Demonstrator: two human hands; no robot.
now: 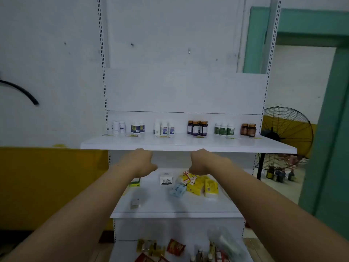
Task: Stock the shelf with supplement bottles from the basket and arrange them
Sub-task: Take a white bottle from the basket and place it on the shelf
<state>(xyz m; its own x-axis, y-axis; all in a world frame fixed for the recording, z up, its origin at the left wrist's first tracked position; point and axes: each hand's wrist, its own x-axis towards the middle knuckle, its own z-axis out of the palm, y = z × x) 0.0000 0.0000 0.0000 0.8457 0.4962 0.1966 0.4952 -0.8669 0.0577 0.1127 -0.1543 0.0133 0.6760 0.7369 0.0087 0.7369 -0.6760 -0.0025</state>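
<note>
Supplement bottles stand in groups along the back of the upper white shelf (188, 144): white bottles (119, 127), blue-labelled bottles (137, 128), white bottles with purple labels (164, 128), dark amber bottles (197, 128), green-labelled bottles (224, 129) and brown bottles (248, 129). My left hand (142, 161) and my right hand (201, 162) reach forward side by side, just below and in front of that shelf's front edge. I see only their backs, with the thumbs pointing inward. The fingers are hidden and no bottle shows in either hand. No basket is in view.
The lower shelf (170, 207) carries yellow tissue packs (203, 186), a blue pack (177, 190), a small white box (166, 179) and a green box (135, 183). Snack packets (175, 246) lie on the bottom level. A standing fan (283, 129) is at the right, by a green door frame (330, 129).
</note>
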